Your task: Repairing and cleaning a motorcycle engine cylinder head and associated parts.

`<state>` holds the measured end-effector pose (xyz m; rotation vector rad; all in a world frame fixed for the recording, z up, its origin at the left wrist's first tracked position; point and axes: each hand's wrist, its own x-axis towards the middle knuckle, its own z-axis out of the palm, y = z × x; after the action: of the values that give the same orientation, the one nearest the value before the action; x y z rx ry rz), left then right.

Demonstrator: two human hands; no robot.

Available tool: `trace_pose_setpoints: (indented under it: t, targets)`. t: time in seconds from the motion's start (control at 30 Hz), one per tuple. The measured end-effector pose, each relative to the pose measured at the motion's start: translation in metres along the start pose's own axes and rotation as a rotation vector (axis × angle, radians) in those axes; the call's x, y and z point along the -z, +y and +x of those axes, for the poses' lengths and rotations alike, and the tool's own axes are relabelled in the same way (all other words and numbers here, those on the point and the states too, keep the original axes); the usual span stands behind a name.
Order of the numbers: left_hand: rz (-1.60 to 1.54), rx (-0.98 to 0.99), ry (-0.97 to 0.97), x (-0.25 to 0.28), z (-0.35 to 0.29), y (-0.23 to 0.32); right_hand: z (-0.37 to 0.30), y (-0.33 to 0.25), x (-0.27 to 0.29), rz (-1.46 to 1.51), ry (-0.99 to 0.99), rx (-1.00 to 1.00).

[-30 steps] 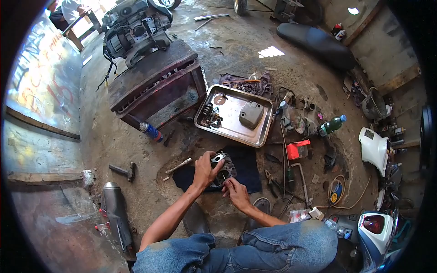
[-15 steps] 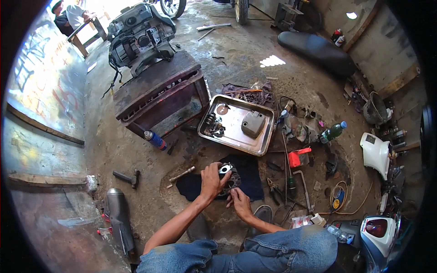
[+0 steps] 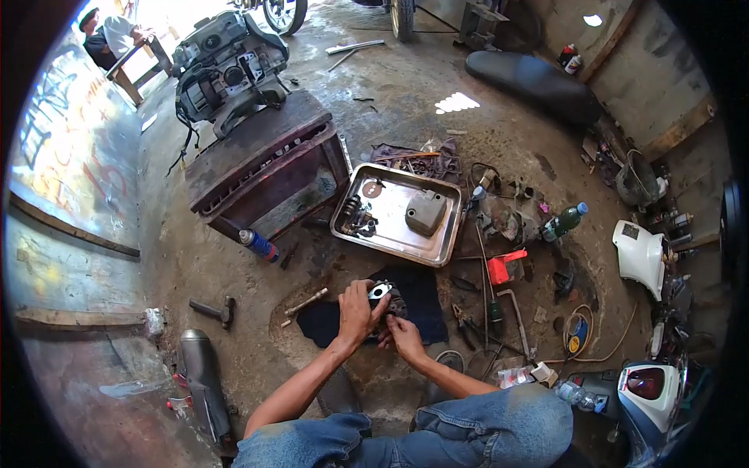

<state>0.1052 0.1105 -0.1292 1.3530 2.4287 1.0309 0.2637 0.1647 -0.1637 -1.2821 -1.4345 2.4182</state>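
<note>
The left hand [image 3: 356, 316] and the right hand [image 3: 406, 338] meet at one metal part [image 3: 396, 301], over a dark cloth [image 3: 429, 300] on the floor [image 3: 234, 273].
Nearest are the person's blue jeans [image 3: 507, 421]; beyond them, the left hand grasps the metal part and hides some of it, while the right hand has its fingers bent at the lower side, and I cannot tell if they hold something small. Left of the cloth lies a hammer [image 3: 225, 313]; on the right, pliers [image 3: 466, 321], a bent bar [image 3: 521, 321] and a red box [image 3: 498, 271] make this side crowded. Just ahead, a metal tray [image 3: 394, 234] with a grey cover [image 3: 425, 212] blocks the way forward. Farther, a wooden surface [image 3: 273, 139] carries an engine [image 3: 230, 74].
</note>
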Motion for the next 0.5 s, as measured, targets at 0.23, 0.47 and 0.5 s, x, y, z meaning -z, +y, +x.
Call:
trace_pose_setpoints:
  t: [0.23,0.47,0.5]
  targets:
    - [-0.039,0.054,-0.056,0.004,-0.002,-0.008,-0.017,-0.043,0.013,-0.898,0.319,0.344]
    - [-0.021,0.012,-0.005,-0.002,0.001,-0.008,0.007,-0.059,0.016,-0.763,0.078,0.788]
    - [-0.065,0.025,-0.023,-0.001,-0.001,-0.01,0.009,-0.058,0.016,-0.782,0.065,0.777]
